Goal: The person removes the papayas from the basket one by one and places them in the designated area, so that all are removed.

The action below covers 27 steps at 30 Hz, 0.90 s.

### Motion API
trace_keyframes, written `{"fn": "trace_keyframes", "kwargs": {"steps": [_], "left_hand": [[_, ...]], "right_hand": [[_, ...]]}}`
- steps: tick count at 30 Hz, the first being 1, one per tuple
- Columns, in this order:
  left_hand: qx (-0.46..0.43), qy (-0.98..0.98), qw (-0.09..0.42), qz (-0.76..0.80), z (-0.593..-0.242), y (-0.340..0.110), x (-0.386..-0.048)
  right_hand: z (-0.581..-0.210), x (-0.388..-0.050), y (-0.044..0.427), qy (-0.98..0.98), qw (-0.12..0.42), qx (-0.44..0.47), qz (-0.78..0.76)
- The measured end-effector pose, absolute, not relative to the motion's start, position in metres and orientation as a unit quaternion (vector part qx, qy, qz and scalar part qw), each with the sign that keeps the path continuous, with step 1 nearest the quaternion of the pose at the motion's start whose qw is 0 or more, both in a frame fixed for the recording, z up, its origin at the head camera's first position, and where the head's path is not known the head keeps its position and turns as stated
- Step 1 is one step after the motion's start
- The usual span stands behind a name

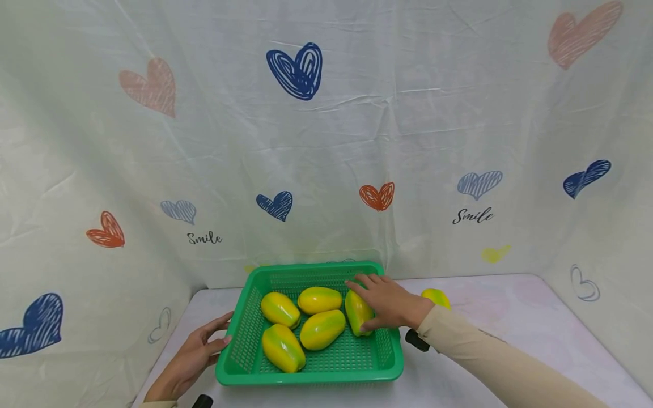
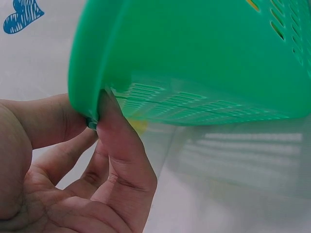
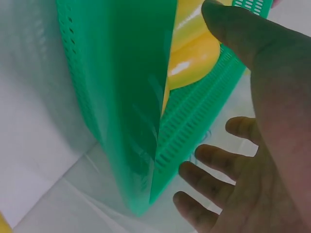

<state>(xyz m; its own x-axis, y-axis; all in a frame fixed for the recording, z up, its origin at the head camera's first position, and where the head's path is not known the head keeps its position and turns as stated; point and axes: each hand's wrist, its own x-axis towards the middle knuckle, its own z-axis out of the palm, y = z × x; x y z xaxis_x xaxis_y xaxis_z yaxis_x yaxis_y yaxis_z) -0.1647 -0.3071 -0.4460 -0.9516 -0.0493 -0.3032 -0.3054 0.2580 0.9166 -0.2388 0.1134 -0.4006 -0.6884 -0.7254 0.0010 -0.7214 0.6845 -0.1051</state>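
Observation:
A green plastic basket (image 1: 326, 378) holds several yellow-green papaya-like fruits, among them one at the front left (image 1: 283, 348). My left hand (image 1: 196, 351) is at the basket's left side; in the left wrist view the thumb and fingers of the left hand (image 2: 97, 165) pinch the basket's rim (image 2: 90, 63). Over the basket's right side reaches my right hand (image 1: 390, 303), its fingers spread above the rightmost fruit (image 1: 358, 313). In the right wrist view the right hand (image 3: 243, 155) has its fingers apart beside the basket wall (image 3: 131, 97); contact with the fruit cannot be told.
Another yellow fruit (image 1: 436, 297) lies on the white table (image 1: 535, 340) to the right of the basket, partly behind the right forearm. A pale curtain (image 1: 326, 141) printed with hearts hangs behind the table and at both sides. Dark wrist-camera parts show near both wrists.

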Motion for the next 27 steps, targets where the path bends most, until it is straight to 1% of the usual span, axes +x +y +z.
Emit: {"fn": "trace_keyframes", "kwargs": {"steps": [11,19,27], "left_hand": [[-0.111,0.785,0.108,0.6,-0.447,-0.308,-0.164],[-0.115,0.788,0.105,0.596,-0.445,-0.307,-0.165],[-0.121,0.789,0.109,0.593,-0.447,-0.307,-0.167]], "right_hand": [[-0.407,-0.243,0.102,0.928,0.061,-0.366,-0.041],[-0.406,-0.246,0.095,0.934,0.078,-0.349,-0.028],[-0.404,-0.247,0.082,0.94,0.109,-0.322,-0.026]]}}
